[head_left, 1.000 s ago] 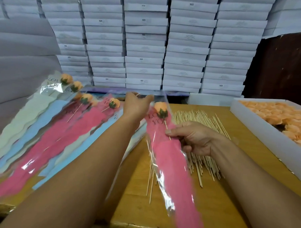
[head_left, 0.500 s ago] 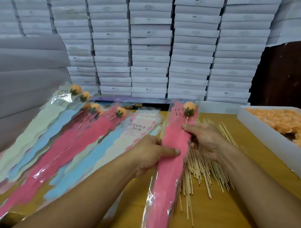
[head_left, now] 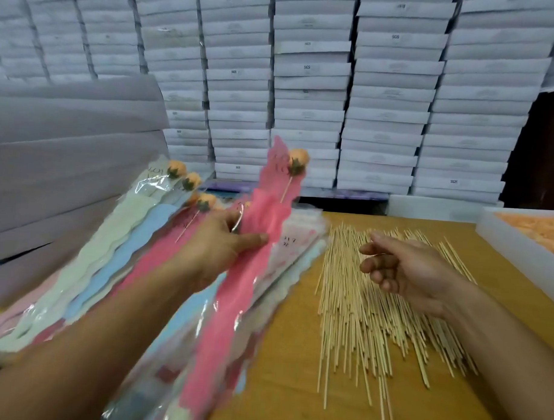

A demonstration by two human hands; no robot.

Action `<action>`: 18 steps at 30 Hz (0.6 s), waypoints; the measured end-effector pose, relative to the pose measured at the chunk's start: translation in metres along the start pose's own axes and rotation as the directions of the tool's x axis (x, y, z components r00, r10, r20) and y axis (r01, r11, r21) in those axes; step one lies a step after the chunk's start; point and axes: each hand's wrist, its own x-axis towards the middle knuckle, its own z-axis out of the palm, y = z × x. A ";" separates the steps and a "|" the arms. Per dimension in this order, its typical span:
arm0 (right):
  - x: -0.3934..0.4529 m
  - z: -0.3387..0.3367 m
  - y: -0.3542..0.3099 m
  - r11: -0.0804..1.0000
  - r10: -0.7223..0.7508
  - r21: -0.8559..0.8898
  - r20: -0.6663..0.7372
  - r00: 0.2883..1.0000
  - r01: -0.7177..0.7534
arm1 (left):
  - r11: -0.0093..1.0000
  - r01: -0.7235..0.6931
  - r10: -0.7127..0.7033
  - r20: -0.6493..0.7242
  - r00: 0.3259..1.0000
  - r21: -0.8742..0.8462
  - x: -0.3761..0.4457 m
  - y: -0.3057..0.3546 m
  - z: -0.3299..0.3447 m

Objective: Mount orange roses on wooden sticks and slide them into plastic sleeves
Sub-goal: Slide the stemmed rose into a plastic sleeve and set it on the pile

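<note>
Orange rose (head_left: 298,158) on stick, inside pink sleeve (head_left: 252,256), centre frame, tilted up toward upper middle. Left hand (head_left: 219,248) grips sleeve mid-length, thumb across front. Right hand (head_left: 402,270) holds nothing, fingers loosely curled, above stick pile (head_left: 375,323) on table (head_left: 282,383). Finished sleeved roses (head_left: 117,235) fanned at left. Tray of orange roses (head_left: 532,231) at right edge.
</note>
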 end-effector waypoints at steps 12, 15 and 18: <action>0.004 -0.004 0.005 0.997 0.019 -0.079 0.059 0.998 -0.014 | 0.718 0.238 0.188 -0.512 0.838 0.654 0.091 -0.021 -0.200; 0.004 -0.004 0.006 0.995 0.028 -0.098 0.060 0.998 -0.022 | 0.680 0.303 0.146 -0.529 0.836 0.667 0.094 -0.034 -0.224; 0.004 -0.004 0.007 0.994 0.035 -0.109 0.063 0.997 -0.028 | 0.666 0.330 0.136 -0.543 0.829 0.670 0.093 -0.051 -0.237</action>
